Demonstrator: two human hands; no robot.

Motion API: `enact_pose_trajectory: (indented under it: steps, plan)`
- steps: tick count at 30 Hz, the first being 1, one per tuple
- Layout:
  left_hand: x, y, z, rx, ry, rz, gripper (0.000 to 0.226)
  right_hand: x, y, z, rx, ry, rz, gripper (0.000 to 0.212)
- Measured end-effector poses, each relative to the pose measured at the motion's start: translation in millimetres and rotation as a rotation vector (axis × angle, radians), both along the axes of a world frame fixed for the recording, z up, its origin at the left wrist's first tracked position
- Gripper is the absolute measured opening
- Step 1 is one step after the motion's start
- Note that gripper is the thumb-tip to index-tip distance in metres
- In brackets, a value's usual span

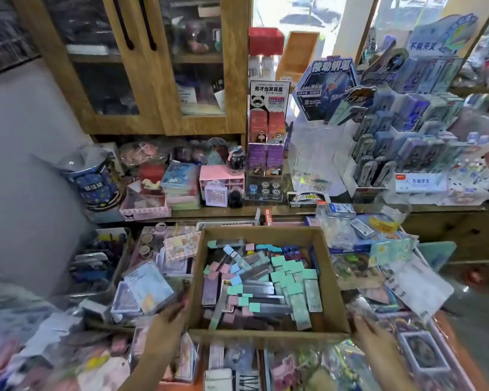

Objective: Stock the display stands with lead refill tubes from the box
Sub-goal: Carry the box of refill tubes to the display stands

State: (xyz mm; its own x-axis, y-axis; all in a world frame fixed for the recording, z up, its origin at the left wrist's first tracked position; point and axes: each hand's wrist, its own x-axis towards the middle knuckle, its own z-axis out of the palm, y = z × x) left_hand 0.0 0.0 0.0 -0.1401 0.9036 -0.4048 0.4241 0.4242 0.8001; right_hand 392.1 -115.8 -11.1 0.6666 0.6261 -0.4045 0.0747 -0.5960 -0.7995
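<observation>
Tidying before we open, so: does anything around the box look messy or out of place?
Yes. The lead refill tubes lie in a criss-crossed heap inside the cardboard box, not in rows. The box is also perched over piled packets rather than on a bare surface.

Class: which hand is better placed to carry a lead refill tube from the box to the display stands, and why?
Right, likely: the right hand is beside the cardboard box on the side of the display stands; the left hand would cross over.
</observation>
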Motion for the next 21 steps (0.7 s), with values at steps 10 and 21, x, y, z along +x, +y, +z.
enact_pose_trajectory:
  steps: [10,21]
  plan:
    - [25.9,28.2,-21.6,-0.011,0.100,-0.056,0.015,-4.0,39.4,-22.6,0.001,0.043,0.139,0.030]
    - [37.3,45.5,-42.0,-0.059,0.146,-0.029,0.011,4.3,64.2,-44.8,-0.072,-0.029,0.183,0.025]
